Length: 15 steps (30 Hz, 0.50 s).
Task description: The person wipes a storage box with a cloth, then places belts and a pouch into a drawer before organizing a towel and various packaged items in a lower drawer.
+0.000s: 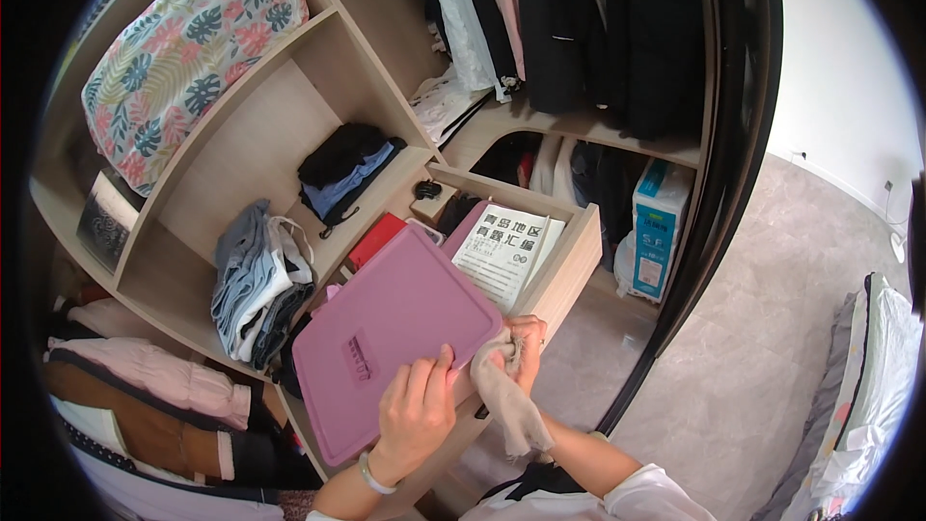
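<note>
A purple plastic lid (405, 333) lies tilted over an open wooden drawer (571, 268). My left hand (419, 405), with a pale bangle at its wrist, grips the lid's near edge with the thumb and fingers. At the lid's right corner is my right hand (524, 351), holding a beige cloth (506, 401) that hangs down over the wrist. Beyond the lid, a printed booklet (499, 246) rests in the drawer on another purple surface. A red item (377, 239) and a small cardboard box (434, 202) with a black object on it are also in the drawer.
Folded jeans and clothes (260, 289) and a dark folded pile (343, 166) sit on the shelf behind. A leaf-patterned storage bag (195, 58) stands above. Clothes hang at the top and lower left. A blue-and-white package (651, 231) stands beside the dark sliding-door frame (723, 231).
</note>
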Each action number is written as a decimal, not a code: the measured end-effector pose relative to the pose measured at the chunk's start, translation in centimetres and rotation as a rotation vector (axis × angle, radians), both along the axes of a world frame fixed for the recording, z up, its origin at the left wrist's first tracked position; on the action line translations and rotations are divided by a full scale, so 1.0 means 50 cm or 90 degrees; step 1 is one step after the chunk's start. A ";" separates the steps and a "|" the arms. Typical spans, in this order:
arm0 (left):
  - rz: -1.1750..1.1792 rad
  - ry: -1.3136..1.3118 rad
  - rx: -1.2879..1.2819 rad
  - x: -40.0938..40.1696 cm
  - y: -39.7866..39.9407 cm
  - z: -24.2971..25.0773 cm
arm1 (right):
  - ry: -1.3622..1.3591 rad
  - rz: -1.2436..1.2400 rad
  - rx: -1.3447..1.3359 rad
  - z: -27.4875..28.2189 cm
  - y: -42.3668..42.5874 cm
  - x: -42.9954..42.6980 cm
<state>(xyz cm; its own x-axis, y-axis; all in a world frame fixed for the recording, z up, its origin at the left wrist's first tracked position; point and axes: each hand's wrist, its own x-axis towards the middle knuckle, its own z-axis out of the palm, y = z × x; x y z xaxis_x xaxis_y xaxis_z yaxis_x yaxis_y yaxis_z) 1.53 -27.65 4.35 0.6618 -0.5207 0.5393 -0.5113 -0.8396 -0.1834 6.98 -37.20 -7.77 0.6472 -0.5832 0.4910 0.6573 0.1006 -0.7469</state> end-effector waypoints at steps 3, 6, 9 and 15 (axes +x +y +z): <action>-0.020 -0.019 -0.009 0.000 0.004 -0.005 | 0.140 -0.065 -0.473 0.085 -0.081 -0.031; -0.016 -0.037 0.023 -0.002 0.005 -0.003 | 0.263 0.138 -0.363 0.158 -0.130 -0.034; -0.088 -0.109 0.102 0.007 0.033 -0.019 | 0.301 0.175 -0.351 0.148 -0.149 -0.055; -0.317 -0.168 0.131 0.034 0.096 -0.022 | 0.239 0.138 -0.150 0.065 -0.118 -0.129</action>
<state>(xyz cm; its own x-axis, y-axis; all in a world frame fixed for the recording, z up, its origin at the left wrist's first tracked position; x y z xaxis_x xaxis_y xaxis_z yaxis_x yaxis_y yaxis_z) 3.22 -22.84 3.25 0.1687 -0.8453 0.5070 -0.7489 -0.4444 -0.4917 0.55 -43.08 -4.51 0.8984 -0.3175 0.3034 0.3216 0.0055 -0.9469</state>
